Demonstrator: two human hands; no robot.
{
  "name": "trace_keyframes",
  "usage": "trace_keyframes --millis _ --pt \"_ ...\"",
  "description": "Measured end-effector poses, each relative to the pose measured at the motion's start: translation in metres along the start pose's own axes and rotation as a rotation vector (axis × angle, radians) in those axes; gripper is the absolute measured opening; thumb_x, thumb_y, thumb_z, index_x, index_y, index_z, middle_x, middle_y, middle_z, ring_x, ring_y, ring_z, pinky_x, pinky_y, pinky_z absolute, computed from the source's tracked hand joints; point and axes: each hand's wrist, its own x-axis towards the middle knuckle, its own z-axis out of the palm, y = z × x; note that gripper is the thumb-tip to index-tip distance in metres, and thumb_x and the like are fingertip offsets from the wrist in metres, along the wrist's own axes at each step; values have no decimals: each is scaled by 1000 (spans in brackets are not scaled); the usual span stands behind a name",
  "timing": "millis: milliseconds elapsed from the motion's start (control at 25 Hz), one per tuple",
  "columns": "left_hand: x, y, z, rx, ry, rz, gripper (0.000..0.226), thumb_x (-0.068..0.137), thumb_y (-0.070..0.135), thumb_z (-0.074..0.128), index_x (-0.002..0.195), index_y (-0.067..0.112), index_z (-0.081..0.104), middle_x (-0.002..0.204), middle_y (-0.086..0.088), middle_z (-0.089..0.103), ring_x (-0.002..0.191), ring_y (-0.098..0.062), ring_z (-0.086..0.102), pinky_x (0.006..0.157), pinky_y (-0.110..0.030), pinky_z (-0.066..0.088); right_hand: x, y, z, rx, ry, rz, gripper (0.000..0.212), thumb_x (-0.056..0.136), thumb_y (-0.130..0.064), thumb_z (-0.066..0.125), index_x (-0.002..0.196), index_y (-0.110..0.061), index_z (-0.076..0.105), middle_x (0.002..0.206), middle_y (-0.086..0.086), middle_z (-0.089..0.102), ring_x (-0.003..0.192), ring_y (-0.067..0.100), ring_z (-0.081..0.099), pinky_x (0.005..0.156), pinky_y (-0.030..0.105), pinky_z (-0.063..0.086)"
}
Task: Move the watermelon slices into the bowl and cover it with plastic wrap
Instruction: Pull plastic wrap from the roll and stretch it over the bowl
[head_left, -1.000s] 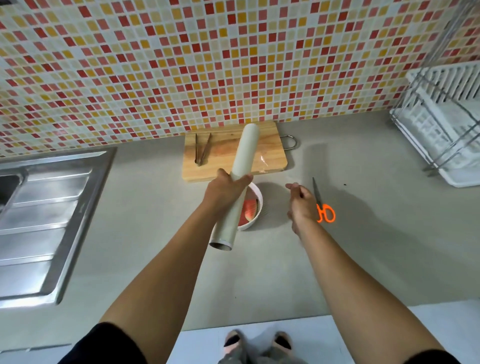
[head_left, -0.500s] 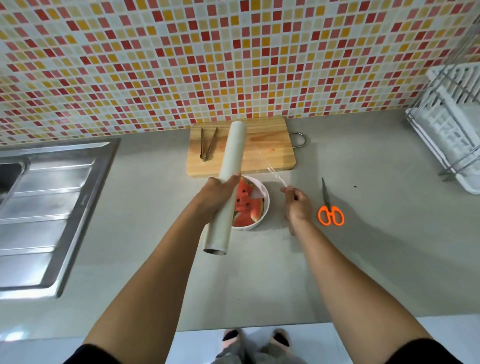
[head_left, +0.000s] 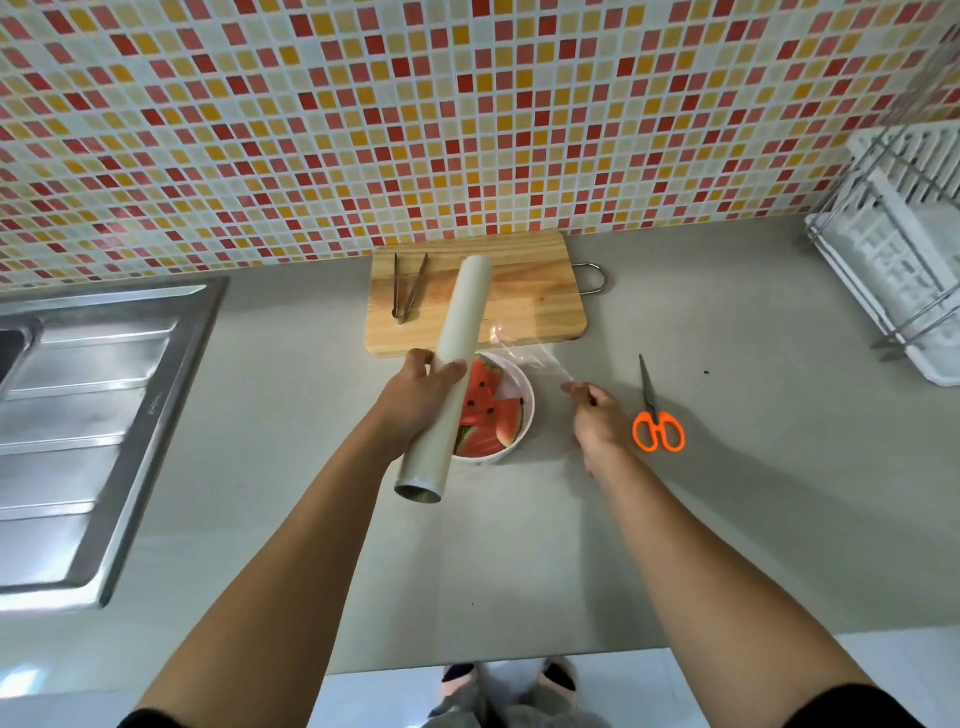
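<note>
My left hand (head_left: 415, 400) grips the pale wrap roll (head_left: 465, 317), right hand (head_left: 600, 423) pinches clear film (head_left: 530, 356); red watermelon slices (head_left: 480, 402) lie in the white bowl (head_left: 531, 410), uncovered.

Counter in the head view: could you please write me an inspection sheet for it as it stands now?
Surface: grey counter, a few dark specks.
Job's things: white bowl holds the watermelon slices; wrap roll held over its left side; film partly drawn out, bowl not yet covered.
Clutter: scissors right of the bowl; tongs on the board.
Hands: left hand grips the roll; right hand pinches the film's end.
Cables: nothing seen.
Surroundings: sink at left, rack at right, tiled wall behind.
</note>
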Motion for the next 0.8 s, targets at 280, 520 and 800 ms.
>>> trace_keyframes --millis 280,520,800 --pt "-14 -36 -12 274 239 87 51 89 46 53 126 17 33 103 -9 58 86 -29 60 77 -41 51 -1 9 14 -43 -29 -10 29 94 -34 42 94 -22 68 93 1 66 87 18 57 75 27 44" --pt "-11 -53 -18 330 335 76 66 85 59 50 127 9 44 102 -8 58 95 -32 56 74 -35 43 -1 10 19 -7 -11 -39 31 93 -35 43 96 -18 69 59 -10 49 55 10 43 52 24 34" --pt "-8 -70 -19 241 329 -6 50 90 60 38 102 12 47 91 -7 56 84 -29 53 67 -34 38 -6 4 23 -46 6 -95 31 94 -35 43 99 -18 69 77 -2 62 72 18 54 67 29 43"
